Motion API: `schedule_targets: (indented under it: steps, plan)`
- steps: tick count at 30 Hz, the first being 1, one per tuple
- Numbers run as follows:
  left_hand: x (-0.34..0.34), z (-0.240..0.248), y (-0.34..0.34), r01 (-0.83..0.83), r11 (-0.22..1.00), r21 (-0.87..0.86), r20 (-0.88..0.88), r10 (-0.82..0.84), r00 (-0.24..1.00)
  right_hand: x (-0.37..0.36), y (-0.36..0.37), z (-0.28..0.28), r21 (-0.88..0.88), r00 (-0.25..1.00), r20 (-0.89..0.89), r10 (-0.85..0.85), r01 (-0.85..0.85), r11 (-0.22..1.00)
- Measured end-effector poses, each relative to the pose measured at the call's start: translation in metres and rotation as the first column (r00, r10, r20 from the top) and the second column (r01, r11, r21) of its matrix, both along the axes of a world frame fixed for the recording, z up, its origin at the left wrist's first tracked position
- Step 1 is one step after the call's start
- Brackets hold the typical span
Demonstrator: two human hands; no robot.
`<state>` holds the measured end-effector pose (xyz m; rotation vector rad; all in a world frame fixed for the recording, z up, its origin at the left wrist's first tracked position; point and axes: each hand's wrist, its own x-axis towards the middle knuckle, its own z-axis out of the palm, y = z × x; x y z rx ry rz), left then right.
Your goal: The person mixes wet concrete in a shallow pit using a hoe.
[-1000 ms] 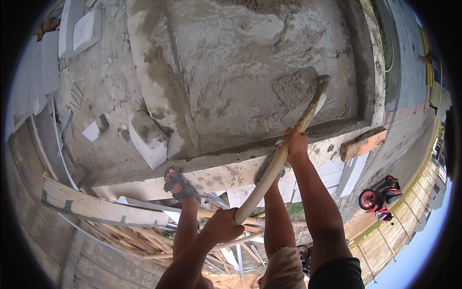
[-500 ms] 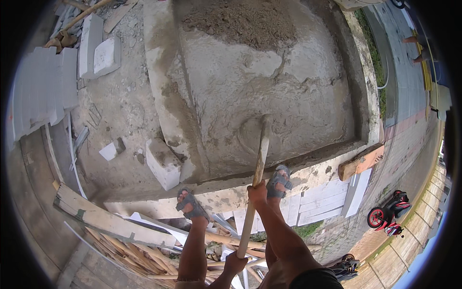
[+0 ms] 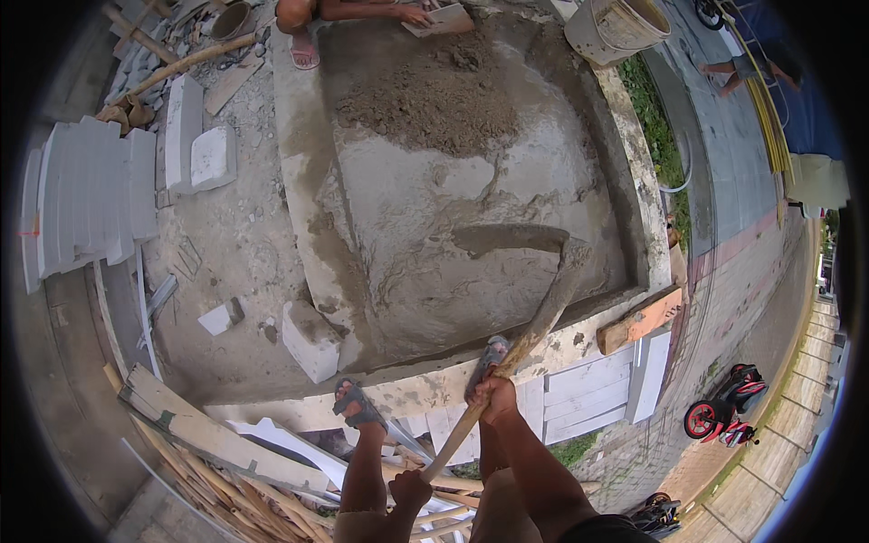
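Both my hands grip a long wooden hoe handle that slants from lower left to upper right. My right hand is wrapped round its middle, beside my right foot. Lower down, my left hand closes round the near end. The mortar-coated hoe blade shows as a dark, wide band at the far end, in wet grey mortar. Behind the wet part rises a heap of brown sandy mix. My sandalled feet stand on the pale near rim of the mixing trough.
At the far edge another person's hand holds a flat board. A pale bucket stands at the far right corner. White blocks lie left of the trough. A wood piece rests on the right rim; timber poles lie below.
The hoe's far end has swung right and its blade now shows. My right hand has lowered, my left hand moved left. The view has shifted, bringing in the other person and the bucket.
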<state>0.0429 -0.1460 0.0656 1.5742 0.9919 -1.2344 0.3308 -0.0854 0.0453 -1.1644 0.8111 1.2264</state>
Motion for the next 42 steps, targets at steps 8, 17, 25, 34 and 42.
schedule_targets:
  steps: [8, 17, 25, 34, 42]
  plan:
    - [0.094, 0.234, 0.088, -0.179, 0.980, 0.083, 0.213, 0.158, 0.964, 0.117, 0.010, 0.133, 0.176, 0.984, -0.165, 0.069, -0.040, 0.984]
    - [0.121, 0.389, 0.165, -0.034, 0.970, 0.239, 0.102, 0.010, 0.995, 0.202, -0.290, 0.311, -0.539, 0.751, 0.223, 0.622, -0.436, 0.721]
    - [0.071, 0.358, 0.155, -0.480, 0.870, 0.107, -0.024, 0.485, 0.874, 0.142, -0.619, 0.435, -0.856, 0.923, 0.376, 0.081, 0.312, 0.411]
    - [-0.066, 0.305, 0.175, -0.548, 0.756, -0.358, 0.057, 0.604, 0.795, -0.034, -0.523, 0.359, -0.664, 1.000, 0.022, 0.014, 0.005, 0.748]
    - [-0.135, 0.330, 0.183, -0.110, 0.992, -0.059, 0.768, 0.116, 0.630, 0.028, -0.353, 0.403, -0.504, 0.838, 0.407, 0.363, -0.126, 0.855]
